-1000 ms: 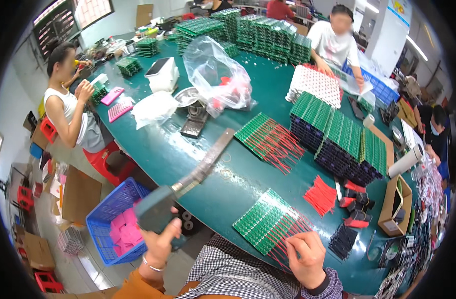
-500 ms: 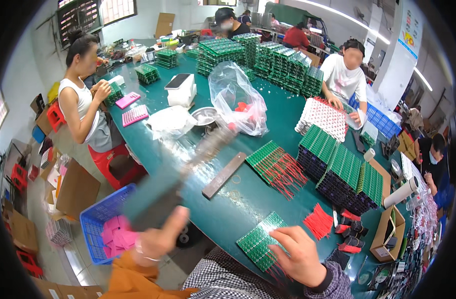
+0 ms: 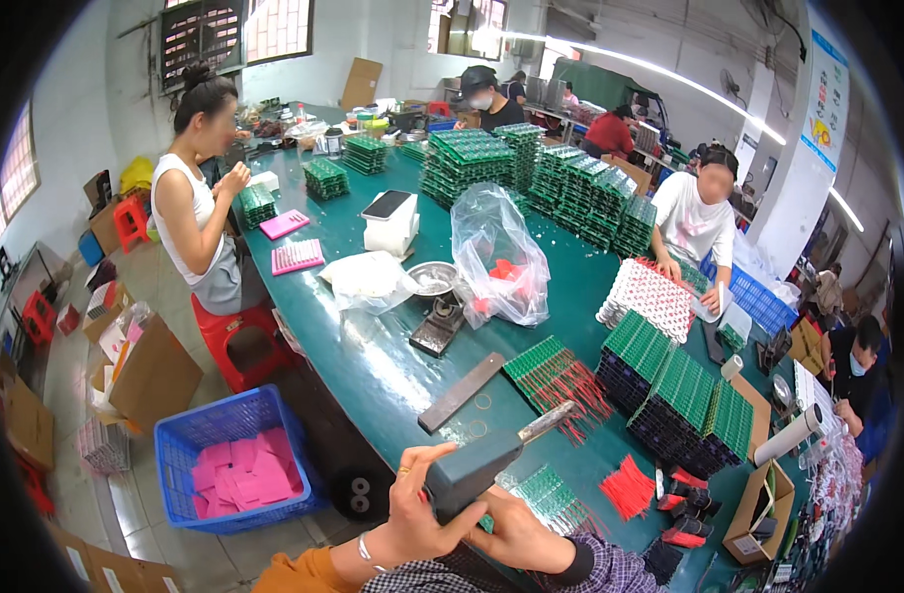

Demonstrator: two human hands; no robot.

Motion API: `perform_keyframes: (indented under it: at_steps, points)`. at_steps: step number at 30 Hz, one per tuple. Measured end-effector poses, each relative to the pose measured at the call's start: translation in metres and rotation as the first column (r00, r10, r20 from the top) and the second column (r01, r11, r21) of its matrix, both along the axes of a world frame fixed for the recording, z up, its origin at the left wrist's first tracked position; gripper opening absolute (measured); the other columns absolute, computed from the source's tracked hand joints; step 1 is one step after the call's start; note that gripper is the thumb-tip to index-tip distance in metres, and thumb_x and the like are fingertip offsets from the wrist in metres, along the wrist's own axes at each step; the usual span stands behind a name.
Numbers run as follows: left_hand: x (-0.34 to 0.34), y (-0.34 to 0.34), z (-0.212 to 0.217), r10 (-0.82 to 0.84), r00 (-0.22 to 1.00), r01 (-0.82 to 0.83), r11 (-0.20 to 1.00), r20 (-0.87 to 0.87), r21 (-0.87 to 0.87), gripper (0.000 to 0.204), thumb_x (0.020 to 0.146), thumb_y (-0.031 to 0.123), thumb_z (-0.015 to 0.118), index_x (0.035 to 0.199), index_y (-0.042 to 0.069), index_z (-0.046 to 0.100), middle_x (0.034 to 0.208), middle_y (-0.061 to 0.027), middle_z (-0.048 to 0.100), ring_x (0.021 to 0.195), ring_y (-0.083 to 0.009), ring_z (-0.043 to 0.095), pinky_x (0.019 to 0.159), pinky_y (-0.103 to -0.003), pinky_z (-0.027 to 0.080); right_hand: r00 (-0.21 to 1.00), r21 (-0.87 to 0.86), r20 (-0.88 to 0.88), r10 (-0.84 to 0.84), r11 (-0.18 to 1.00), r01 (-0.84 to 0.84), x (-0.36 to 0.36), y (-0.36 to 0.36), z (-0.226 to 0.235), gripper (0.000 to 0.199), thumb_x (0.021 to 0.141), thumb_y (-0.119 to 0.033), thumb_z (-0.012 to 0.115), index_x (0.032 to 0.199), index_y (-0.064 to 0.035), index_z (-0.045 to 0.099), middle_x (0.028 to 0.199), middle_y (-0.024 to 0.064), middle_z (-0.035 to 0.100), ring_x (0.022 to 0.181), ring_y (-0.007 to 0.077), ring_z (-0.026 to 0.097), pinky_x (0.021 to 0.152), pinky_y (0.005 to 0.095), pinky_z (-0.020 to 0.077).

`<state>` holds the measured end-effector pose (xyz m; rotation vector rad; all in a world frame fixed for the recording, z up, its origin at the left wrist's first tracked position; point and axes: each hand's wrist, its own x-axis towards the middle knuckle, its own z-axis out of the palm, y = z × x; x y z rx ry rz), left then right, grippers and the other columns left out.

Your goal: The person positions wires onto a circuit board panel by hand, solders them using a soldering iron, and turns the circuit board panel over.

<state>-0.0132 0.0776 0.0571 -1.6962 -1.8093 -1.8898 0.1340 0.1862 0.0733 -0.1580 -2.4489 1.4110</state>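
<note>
- Busy workshop, with a long green table (image 3: 373, 336) running away from the camera, stacks of green circuit boards (image 3: 580, 203) down its length and a few people seated around it.
- Left hand (image 3: 419, 509) is raised at the near table edge, fingers curled around a dark grey handheld tool (image 3: 476, 472), thumb up on its back. The tool's metal tip (image 3: 546, 423) points up and right over the table.
- Right hand (image 3: 516, 529) sits right under and beside the tool body, fingers bent and touching it. Can't tell if it's pinching anything.
- A panel of green boards with red leads (image 3: 551, 499) lies flat just right of both hands, close to the near edge.
- Room to move: a bare patch of table sits ahead of the hands, bounded by a flat metal bar (image 3: 462, 392) and another red-leaded board panel (image 3: 560, 376). Blue basket with pink sheets (image 3: 239, 465) is on the floor to the left.
- Compared with half a second ago, the tool was swung out to the left and blurred, with the right hand on the board panel. Now both hands meet at the tool, and the view has tilted up.
</note>
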Motion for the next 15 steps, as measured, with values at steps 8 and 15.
perform_keyframes:
  at_steps: [8,15]
  points:
    - [-0.037,-0.059,-0.102,0.247,0.954,-0.179,0.924,0.169,-0.336,0.055,0.090,0.019,0.074,0.138,0.000,0.055,0.139,-0.0238,0.052,0.128,-0.0367,0.051,0.102,-0.044,0.050,0.977,-0.109,0.019,-0.213,0.971,0.214,0.016,0.004,0.013,0.032,0.092,-0.002,0.078,0.119,0.0062,0.063,0.108,0.0149,0.072,0.104,0.0257,0.073,0.091,0.0371,0.0590]
    - [-0.118,-0.076,-0.235,0.517,0.703,-0.710,0.465,-0.489,-0.528,0.056,0.077,0.007,0.071,0.130,-0.005,0.056,0.145,-0.0287,0.045,0.143,-0.0513,0.034,0.118,-0.063,0.029,0.953,-0.214,0.049,-0.298,0.929,0.302,0.035,0.003,0.016,0.034,0.096,-0.002,0.074,0.126,0.0011,0.058,0.109,0.0110,0.070,0.098,0.0154,0.068,0.087,0.0284,0.0547]
